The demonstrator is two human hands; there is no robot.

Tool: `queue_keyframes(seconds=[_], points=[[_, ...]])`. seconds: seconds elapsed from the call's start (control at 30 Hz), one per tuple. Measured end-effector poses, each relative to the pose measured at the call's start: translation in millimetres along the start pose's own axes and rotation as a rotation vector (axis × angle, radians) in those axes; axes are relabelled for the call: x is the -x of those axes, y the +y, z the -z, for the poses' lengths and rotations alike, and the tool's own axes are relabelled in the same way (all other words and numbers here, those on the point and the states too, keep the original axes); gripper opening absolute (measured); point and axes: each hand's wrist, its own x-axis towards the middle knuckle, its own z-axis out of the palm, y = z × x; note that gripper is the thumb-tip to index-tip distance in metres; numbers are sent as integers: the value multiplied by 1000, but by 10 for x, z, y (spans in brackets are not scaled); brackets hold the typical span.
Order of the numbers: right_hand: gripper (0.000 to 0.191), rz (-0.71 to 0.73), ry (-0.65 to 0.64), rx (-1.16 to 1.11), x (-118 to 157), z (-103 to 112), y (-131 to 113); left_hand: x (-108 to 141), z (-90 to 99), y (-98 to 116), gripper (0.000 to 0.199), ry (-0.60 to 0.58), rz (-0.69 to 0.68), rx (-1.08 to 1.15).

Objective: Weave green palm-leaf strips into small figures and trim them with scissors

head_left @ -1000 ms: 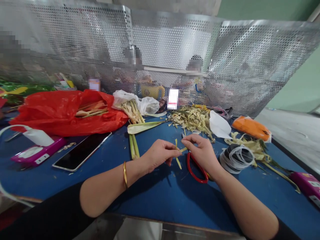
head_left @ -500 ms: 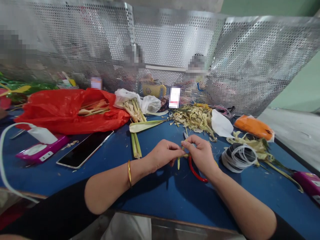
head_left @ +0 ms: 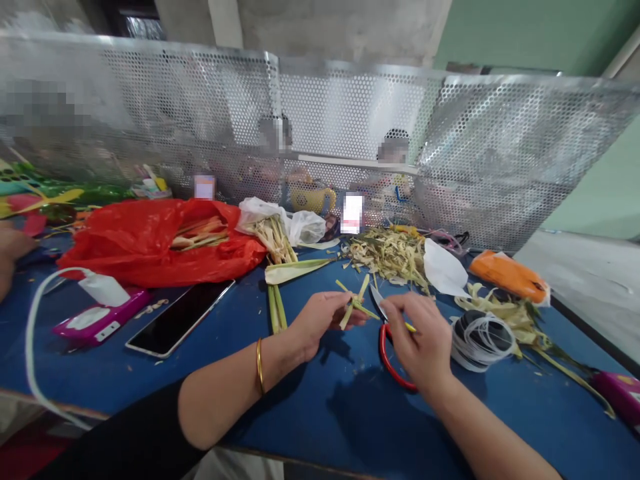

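My left hand (head_left: 323, 325) pinches a small knotted piece of pale green leaf strips (head_left: 356, 303), whose ends stick out like a cross. A pair of scissors with red handles (head_left: 387, 363) lies on the blue table to the right of it, blade pointing away from me. Over the scissors' middle is my right hand (head_left: 420, 337), its thumb and fingers curled in on them; the fingertips are partly hidden. Just right of that hand stands a spool of white cord (head_left: 483, 341).
A heap of leaf scraps (head_left: 387, 253) lies behind my hands. Leftward are a red plastic bag (head_left: 125, 240), long leaf stalks (head_left: 277, 310), a phone (head_left: 183, 317) and a purple power strip (head_left: 103, 327). An orange packet (head_left: 509, 275) sits right. A perforated metal screen (head_left: 350, 100) stands behind.
My right hand has let go of the leaf piece and moved right and down onto the scissors. The left hand keeps the piece, now turned into view. The camera has tilted up.
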Motion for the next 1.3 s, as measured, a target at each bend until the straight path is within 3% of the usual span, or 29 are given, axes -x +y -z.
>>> queue_keyframes(seconds=[0.07, 0.17, 0.27, 0.33, 0.4, 0.63, 0.8, 0.93, 1.0, 1.1, 1.2, 1.3], points=[[21, -49, -178, -41, 56, -50, -58, -16, 6, 11, 27, 6, -27, 71], [25, -322, -408, -173, 125, -241, -58, -33, -7, -24, 23, 6, -53, 112], [33, -579, -481, -438, 167, -434, 0, -43, -30, -79, 23, 3, -69, 84], [33, -664, -473, -577, 187, -497, 27, -45, -43, -99, 21, 4, -70, 51], [31, -656, -471, -596, 198, -497, 27, -43, -54, -99, 19, 14, -53, 45], [30, -306, -449, -390, 224, -397, -40, -22, -59, -77, 22, 58, -66, 111], [31, -219, -442, -321, 252, -424, -69, -47, -36, -104, 26, 68, -29, 76], [29, -147, -424, -225, 154, -277, -62, -64, 10, -53, 37, 36, 8, 29], [31, -207, -310, -214, 67, -170, -13, -46, 23, -14, 37, -18, 34, -10], [32, -458, -154, -301, -51, -87, 100, 6, 10, 15, 38, -104, 78, -49], [32, -658, -282, -584, -93, -132, 166, 50, -23, -3, 37, -167, 95, -105], [31, -730, -333, -763, -60, -228, 148, 56, -36, -42, 34, -203, 99, -173]])
